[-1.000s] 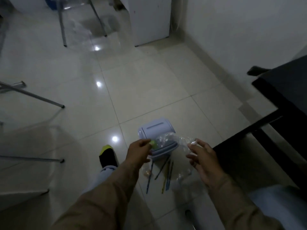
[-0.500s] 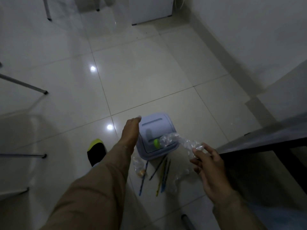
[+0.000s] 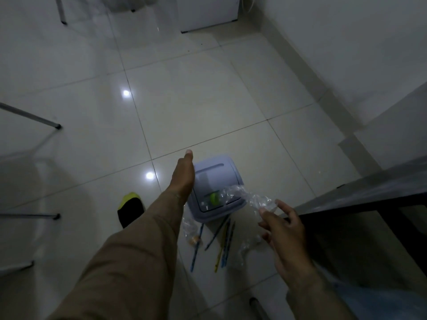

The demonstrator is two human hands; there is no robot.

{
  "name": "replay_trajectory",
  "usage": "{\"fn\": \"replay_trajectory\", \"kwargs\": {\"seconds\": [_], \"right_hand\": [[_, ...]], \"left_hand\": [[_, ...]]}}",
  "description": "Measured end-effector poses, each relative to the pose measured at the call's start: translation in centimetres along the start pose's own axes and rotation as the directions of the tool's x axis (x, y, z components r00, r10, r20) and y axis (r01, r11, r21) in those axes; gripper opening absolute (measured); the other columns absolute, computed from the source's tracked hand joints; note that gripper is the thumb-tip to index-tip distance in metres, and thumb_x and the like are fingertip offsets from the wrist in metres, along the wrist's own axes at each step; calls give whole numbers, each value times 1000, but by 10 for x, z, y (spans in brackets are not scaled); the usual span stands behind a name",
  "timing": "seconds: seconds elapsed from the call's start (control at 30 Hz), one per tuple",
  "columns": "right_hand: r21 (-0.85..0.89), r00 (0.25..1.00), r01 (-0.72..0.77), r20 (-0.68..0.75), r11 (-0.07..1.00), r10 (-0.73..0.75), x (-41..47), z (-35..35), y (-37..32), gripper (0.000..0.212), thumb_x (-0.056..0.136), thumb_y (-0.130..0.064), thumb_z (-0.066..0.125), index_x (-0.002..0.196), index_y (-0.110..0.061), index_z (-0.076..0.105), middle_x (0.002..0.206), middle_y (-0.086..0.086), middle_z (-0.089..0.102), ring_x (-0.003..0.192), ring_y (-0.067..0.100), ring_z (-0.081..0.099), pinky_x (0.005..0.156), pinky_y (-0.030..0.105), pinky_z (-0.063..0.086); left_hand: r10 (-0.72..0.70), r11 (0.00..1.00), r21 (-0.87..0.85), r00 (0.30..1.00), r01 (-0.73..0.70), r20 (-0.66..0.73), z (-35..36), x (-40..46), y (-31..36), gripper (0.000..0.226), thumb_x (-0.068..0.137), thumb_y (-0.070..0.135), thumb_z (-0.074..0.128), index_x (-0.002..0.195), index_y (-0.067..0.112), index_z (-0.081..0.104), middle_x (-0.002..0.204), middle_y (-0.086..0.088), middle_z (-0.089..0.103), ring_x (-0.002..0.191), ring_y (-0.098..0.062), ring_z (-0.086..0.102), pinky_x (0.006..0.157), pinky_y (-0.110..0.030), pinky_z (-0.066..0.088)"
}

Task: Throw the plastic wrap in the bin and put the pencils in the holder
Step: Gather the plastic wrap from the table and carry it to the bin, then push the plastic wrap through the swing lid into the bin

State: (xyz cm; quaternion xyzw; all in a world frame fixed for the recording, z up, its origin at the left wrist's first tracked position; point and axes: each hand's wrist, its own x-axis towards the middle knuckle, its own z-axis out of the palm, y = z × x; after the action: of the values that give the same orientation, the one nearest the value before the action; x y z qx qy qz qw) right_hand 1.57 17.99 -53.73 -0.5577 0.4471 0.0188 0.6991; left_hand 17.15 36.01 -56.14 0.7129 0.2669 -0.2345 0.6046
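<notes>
Item: crumpled clear plastic wrap [image 3: 251, 199], pinched at its near end in the grip of the right hand [image 3: 285, 229], thumb and forefinger closed on it, remaining fingers spread; its free end lay across the lid of the small lavender plastic bin [image 3: 215, 181] with a green button. Left hand [image 3: 183, 175]: flat and open-palmed, holding nothing, against the bin's left edge. Loose blue and yellow pencils [image 3: 223, 245] lay scattered on the white tiled floor [image 3: 208, 107] just in front of the bin, below both hands. A further piece of clear wrap lay beside them. Dark tabletop [image 3: 369, 190] edge stood at right; black-and-yellow sock [image 3: 129, 209] at left.
</notes>
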Motion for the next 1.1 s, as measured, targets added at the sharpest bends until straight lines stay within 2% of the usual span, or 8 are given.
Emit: {"fn": "replay_trajectory", "kwargs": {"seconds": [0.1, 0.27, 0.37, 0.47, 0.67, 0.87, 1.0, 1.1], "right_hand": [[-11, 1000, 6, -8, 1000, -6, 0, 1, -1, 52, 84, -9, 72, 129, -27, 55, 105, 8, 68, 95, 24, 67, 72, 35, 53], [-22, 999, 27, -21, 999, -27, 2, 8, 2, 50, 82, -11, 75, 123, -31, 54, 107, 8, 68, 94, 22, 67, 66, 32, 52], [-44, 999, 34, -11, 998, -35, 5, 16, 6, 53, 80, -12, 77, 121, -36, 53, 111, 7, 68, 96, 22, 67, 64, 31, 51], [-94, 999, 46, -17, 994, -48, 7, 26, 8, 55, 77, -15, 80, 118, -39, 53, 115, 5, 66, 102, 22, 65, 73, 36, 57], [-140, 998, 54, -27, 989, -58, 10, 44, 11, 57, 77, -17, 81, 122, -35, 51, 121, 6, 62, 105, 22, 62, 91, 45, 57], [-209, 999, 53, 19, 977, -50, 16, 63, 8, 64, 79, -16, 79, 134, -25, 47, 121, -1, 57, 107, 18, 57, 85, 30, 52], [-273, 997, 70, 42, 959, -61, 21, 77, 9, 58, 83, -18, 76, 135, -21, 49, 128, 2, 59, 105, 16, 59, 95, 36, 54], [-303, 996, 85, 48, 949, -74, 24, 76, 8, 52, 88, -16, 70, 135, -19, 49, 130, 4, 57, 97, 14, 57, 91, 32, 52]], "left_hand": [[33, 998, -48, 996, -37, -88, -1, -1, 7, 69, 92, 59, 32, 137, 9, 47, 141, -12, 50, 124, -30, 50, 111, -48, 35], [160, 983, -63, 969, -174, -190, -9, -6, 14, 24, 89, 19, 57, 111, 11, 61, 111, -10, 63, 110, -32, 59, 96, -47, 51], [195, 979, -28, 970, -201, -142, -13, -10, 14, 25, 85, 13, 61, 109, 16, 60, 104, -8, 64, 102, -28, 62, 89, -48, 55], [220, 973, 84, 973, -214, -64, -15, -16, 15, 27, 84, 9, 62, 109, 16, 60, 97, -8, 64, 96, -28, 64, 86, -49, 57], [263, 932, 247, 964, -265, 43, -19, -22, 14, 26, 82, 5, 62, 107, 11, 65, 108, -9, 64, 103, -27, 61, 88, -42, 56], [299, 882, 350, 949, -316, 102, -19, -20, 16, 22, 82, 1, 59, 97, 16, 66, 107, -8, 65, 102, -25, 60, 87, -40, 56], [321, 863, 378, 941, -336, 103, -21, -18, 13, 27, 80, -1, 58, 97, 17, 66, 105, -4, 63, 101, -25, 59, 84, -46, 58], [325, 847, 407, 939, -343, 113, -24, -18, 11, 33, 77, -3, 57, 100, 18, 67, 105, -5, 63, 101, -28, 60, 82, -48, 58]]}}
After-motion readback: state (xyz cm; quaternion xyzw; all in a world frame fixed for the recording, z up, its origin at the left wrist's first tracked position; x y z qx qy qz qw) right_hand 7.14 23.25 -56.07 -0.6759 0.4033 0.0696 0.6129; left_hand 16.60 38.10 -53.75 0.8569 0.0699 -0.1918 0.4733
